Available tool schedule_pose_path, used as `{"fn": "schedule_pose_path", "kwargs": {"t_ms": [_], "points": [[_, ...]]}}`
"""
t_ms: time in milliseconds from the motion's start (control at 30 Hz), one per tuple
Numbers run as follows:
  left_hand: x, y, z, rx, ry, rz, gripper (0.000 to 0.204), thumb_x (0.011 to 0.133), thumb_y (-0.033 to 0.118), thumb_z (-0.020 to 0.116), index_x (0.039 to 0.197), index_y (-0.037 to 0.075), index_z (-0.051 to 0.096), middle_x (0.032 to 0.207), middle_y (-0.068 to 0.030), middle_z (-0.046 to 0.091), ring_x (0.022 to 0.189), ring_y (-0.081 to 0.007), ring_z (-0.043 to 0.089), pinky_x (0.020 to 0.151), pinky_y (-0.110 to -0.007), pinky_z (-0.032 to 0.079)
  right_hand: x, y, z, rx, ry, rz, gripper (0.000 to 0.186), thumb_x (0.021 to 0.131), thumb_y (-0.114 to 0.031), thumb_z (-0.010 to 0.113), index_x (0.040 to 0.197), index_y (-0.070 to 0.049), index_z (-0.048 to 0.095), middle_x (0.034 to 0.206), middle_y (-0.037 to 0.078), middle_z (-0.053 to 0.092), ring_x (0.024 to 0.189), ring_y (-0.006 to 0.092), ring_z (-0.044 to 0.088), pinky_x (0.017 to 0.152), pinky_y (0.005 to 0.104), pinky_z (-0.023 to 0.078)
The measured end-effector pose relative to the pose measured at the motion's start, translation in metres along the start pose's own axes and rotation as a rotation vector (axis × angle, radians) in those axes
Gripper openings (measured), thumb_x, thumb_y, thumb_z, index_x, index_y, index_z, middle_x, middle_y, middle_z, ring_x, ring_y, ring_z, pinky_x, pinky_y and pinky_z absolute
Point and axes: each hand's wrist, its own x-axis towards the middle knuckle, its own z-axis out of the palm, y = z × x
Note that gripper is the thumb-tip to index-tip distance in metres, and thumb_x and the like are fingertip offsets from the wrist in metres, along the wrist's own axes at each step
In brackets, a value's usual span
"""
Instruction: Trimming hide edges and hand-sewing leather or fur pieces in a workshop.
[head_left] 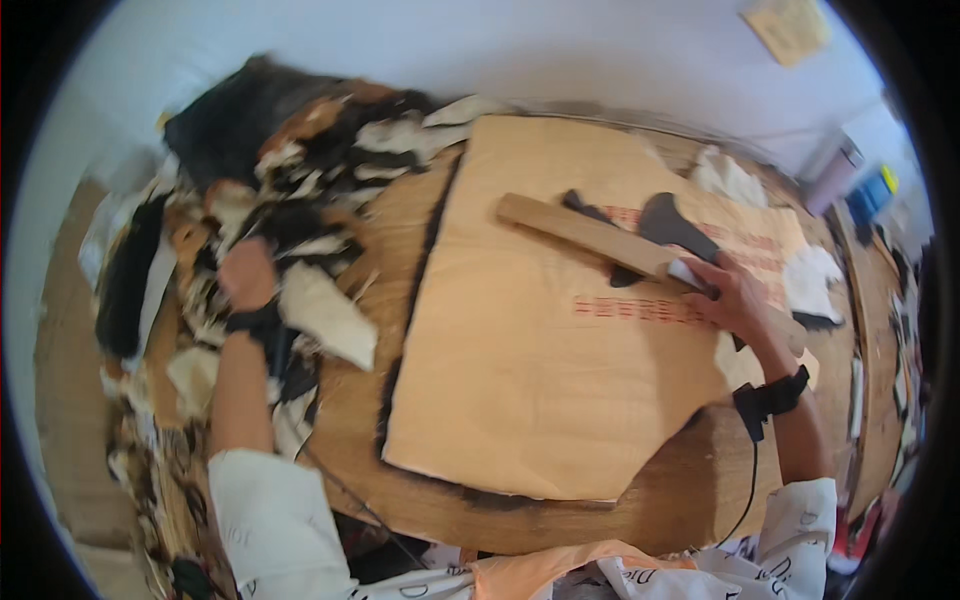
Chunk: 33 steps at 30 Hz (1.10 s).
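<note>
My left hand (248, 275) reaches into a pile of black, white and brown fur scraps (310, 235) on the left of the table. Blur and the scraps hide its fingers. My right hand (735, 297) is closed around a long flat wooden stick (590, 236), lying slantwise above a big tan paper sheet (500, 380). A small white piece with a dark end (688, 272) shows at its fingertips; its kind is unclear. Right beside the fingers, a dark flared piece (672, 222) lies on the sheet. Red printing marks the paper, and dark fur edges stick out from under it.
A dark cushion-like bundle (235, 120) stands behind the scraps against the wall. White scraps (812, 280) lie right of the sheet. Farther right are a pinkish cylinder (832, 172) and a blue container (873, 192). Cables run from both wrist straps toward me.
</note>
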Motion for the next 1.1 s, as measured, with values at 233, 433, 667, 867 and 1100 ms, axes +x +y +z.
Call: {"fn": "schedule_pose_path", "kwargs": {"t_ms": [233, 433, 667, 867, 1100], "points": [[-0.026, -0.045, 0.04, -0.031, -0.333, -0.003, 0.058, 0.074, 0.037, 0.067, 0.123, 0.012, 0.049, 0.126, -0.013, 0.048, 0.116, -0.0303, 0.045, 0.091, -0.043, 0.04, -0.094, 0.062, -0.015, -0.051, 0.269, 0.22, 0.041, 0.07, -0.024, 0.065, 0.111, -0.022, 0.063, 0.077, 0.01, 0.053, 0.072, 0.0266, 0.056, 0.064, 0.0369, 0.045], [-0.042, -0.025, -0.041, -0.245, -0.285, 0.096, 0.06, 0.082, 0.046, 0.055, 0.131, 0.015, 0.039, 0.134, -0.0129, 0.039, 0.123, -0.0322, 0.035, 0.099, -0.048, 0.03, -0.199, 0.167, -0.044, -0.134, 0.378, 0.767, 0.034, 0.076, -0.036, 0.059, 0.109, -0.029, 0.062, 0.088, 0.013, 0.055, 0.079, 0.0309, 0.058, 0.07, 0.0396, 0.047], [-0.12, 0.047, -0.185, -0.359, -0.231, 0.15, 0.044, 0.09, 0.041, 0.046, 0.118, 0.009, 0.056, 0.126, -0.0174, 0.047, 0.113, -0.0335, 0.045, 0.096, -0.048, 0.033, -0.26, 0.239, -0.055, -0.179, 0.332, 1.219, 0.035, 0.078, -0.036, 0.058, 0.111, -0.025, 0.06, 0.098, 0.018, 0.057, 0.089, 0.0335, 0.059, 0.074, 0.0415, 0.049], [-0.159, 0.087, -0.236, -0.833, -1.019, -0.105, 0.039, 0.09, 0.032, 0.048, 0.118, 0.005, 0.055, 0.121, -0.0143, 0.052, 0.11, -0.0306, 0.048, 0.092, -0.041, 0.037, -0.251, 0.241, -0.043, -0.26, 0.401, 1.105, 0.035, 0.077, -0.036, 0.057, 0.107, -0.018, 0.06, 0.1, 0.02, 0.055, 0.084, 0.0358, 0.06, 0.07, 0.0449, 0.048], [-0.181, 0.087, -0.185, -0.677, -0.82, 0.001, 0.041, 0.085, 0.031, 0.057, 0.115, 0.003, 0.056, 0.107, -0.0127, 0.06, 0.098, -0.0284, 0.055, 0.084, -0.036, 0.044, -0.224, 0.21, -0.027, 0.072, 0.371, 0.832, 0.031, 0.078, -0.033, 0.06, 0.095, -0.007, 0.063, 0.09, 0.023, 0.051, 0.077, 0.0401, 0.058, 0.065, 0.0454, 0.046]]}}
